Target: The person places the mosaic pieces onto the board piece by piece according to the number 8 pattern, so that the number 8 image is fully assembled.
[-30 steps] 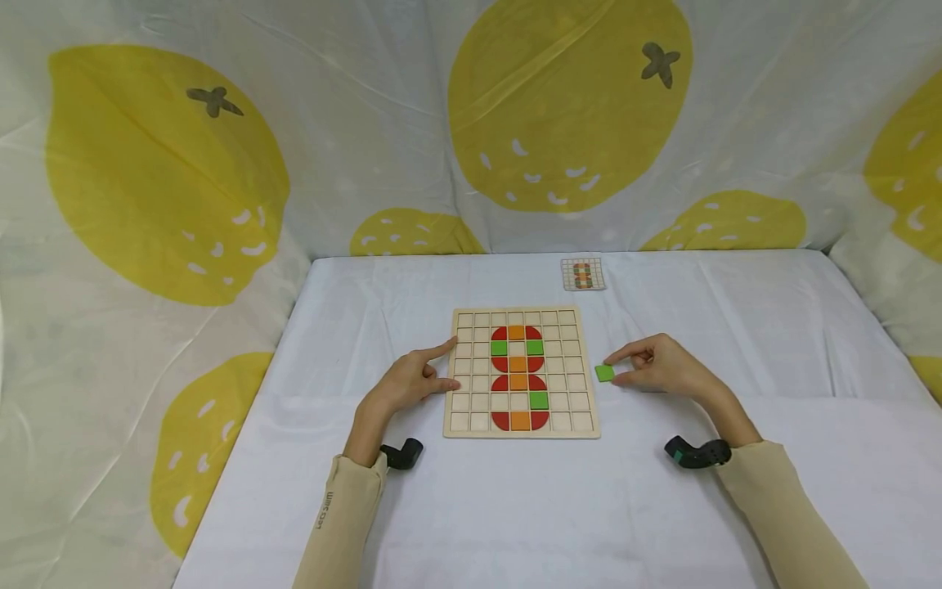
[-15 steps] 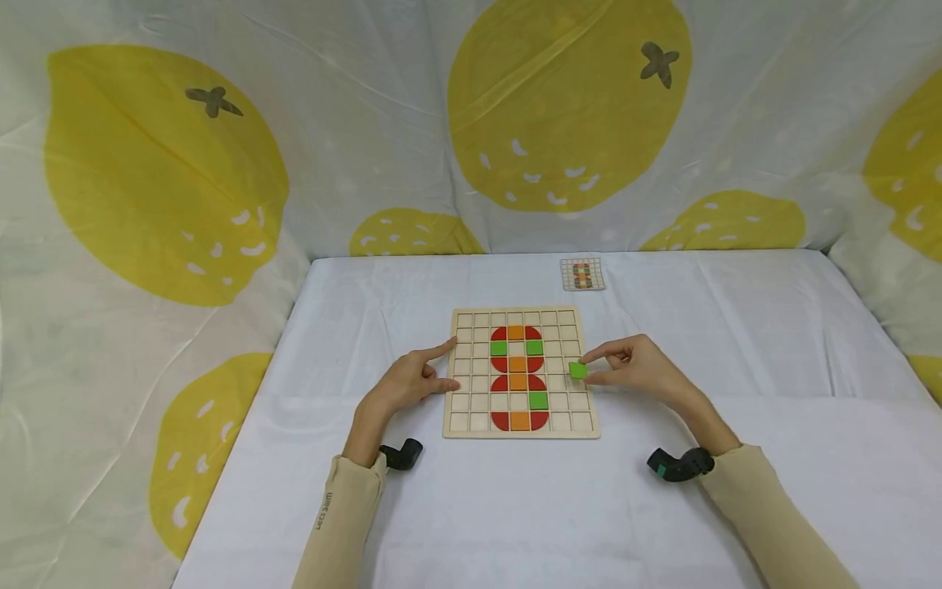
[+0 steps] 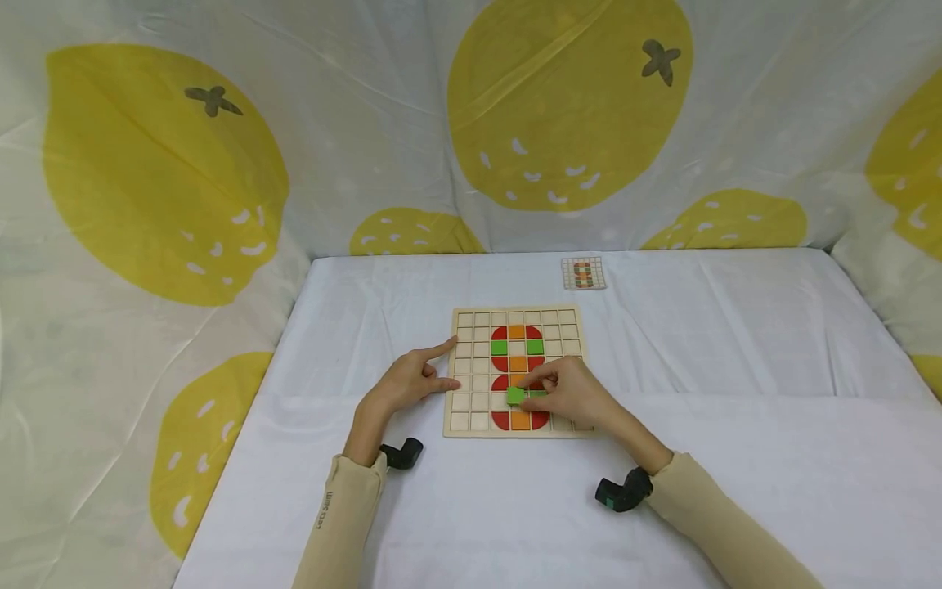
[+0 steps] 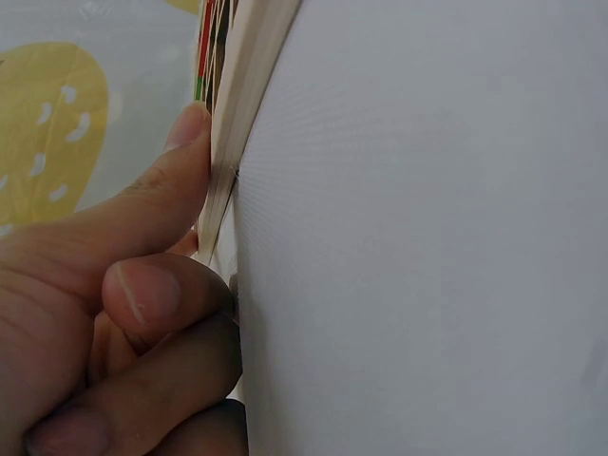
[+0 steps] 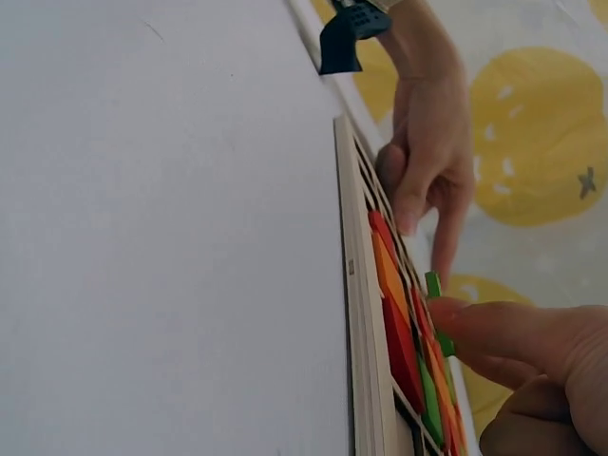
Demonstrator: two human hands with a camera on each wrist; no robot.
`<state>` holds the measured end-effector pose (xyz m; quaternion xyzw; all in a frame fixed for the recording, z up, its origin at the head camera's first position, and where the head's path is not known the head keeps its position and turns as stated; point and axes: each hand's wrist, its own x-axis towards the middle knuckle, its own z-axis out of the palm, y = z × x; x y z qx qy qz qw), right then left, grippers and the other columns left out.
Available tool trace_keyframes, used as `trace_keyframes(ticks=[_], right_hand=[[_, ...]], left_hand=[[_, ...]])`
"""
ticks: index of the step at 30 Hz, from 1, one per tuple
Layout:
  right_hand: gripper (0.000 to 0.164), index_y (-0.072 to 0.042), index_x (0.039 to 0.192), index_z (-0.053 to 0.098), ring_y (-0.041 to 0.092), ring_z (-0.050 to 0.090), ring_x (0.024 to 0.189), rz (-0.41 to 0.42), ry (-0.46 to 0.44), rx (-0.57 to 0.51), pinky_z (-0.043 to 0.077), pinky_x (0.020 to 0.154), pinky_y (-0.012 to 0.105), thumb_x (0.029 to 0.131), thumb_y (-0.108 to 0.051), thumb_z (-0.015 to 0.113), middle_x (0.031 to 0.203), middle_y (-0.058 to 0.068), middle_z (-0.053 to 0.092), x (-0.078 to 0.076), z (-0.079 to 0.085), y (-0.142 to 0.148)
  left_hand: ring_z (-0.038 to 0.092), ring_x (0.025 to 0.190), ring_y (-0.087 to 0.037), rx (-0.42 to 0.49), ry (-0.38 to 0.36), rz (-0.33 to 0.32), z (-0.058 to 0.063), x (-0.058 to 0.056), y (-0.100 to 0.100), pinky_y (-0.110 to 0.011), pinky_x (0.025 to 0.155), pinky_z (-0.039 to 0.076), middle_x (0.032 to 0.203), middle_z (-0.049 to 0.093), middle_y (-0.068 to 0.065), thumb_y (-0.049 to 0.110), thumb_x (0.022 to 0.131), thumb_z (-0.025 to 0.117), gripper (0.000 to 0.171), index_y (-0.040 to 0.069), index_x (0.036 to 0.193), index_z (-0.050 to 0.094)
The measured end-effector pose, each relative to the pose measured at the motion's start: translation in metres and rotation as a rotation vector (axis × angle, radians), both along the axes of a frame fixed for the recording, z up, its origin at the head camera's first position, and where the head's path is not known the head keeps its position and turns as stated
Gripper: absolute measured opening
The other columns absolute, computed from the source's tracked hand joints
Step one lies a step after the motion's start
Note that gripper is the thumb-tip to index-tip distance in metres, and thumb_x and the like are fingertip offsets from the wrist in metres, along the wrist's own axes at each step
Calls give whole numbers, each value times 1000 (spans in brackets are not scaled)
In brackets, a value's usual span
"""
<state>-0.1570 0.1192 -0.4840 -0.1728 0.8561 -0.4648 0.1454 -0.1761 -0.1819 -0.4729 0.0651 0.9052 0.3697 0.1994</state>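
Between thumb and forefinger my right hand (image 3: 572, 393) pinches a green square tile (image 3: 515, 397), over the lower middle of a wooden grid board (image 3: 463, 401). In the right wrist view the green tile (image 5: 437, 309) stands on edge close above the board's face. Red rounded tiles (image 3: 500, 421), orange square tiles (image 3: 517, 332) and other green squares (image 3: 499, 348) sit in the board's cells, forming a figure-eight shape. My left hand (image 3: 405, 380) touches the board's left edge with spread, straight thumb and forefinger; its other fingers are curled under, as the left wrist view shows.
A small pattern card (image 3: 583, 273) with a similar figure lies behind the board, towards the right. White cloth (image 3: 545, 507) covers the table. A lemon-print curtain (image 3: 383, 98) rises behind and at both sides. Each wrist wears a black camera (image 3: 624, 491).
The right hand has moved left with the green tile, from beside the board's right edge to over its lower middle cells. My left hand has stayed at the left edge.
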Motion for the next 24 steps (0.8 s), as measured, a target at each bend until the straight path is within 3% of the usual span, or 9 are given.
trace_keyframes(ticks=[15,24], right_hand=[[20,-16,99,83,8,36,54,14,-27,25,27,53,21,81,-21,90,55,-6,36,4,0,-22],[16,-15,100,83,8,35,50,30,16,14,25,52,20,85,-20,87,54,-6,36,6,-2,-23]], left_hand=[[41,54,-13,-4,-2,7,-1,0,0,-26,56,33,59,45,1,35,88,83,84,34,160,38],[42,52,-13,7,-9,10,-1,0,0,-26,55,34,58,46,1,33,89,82,84,33,160,39]])
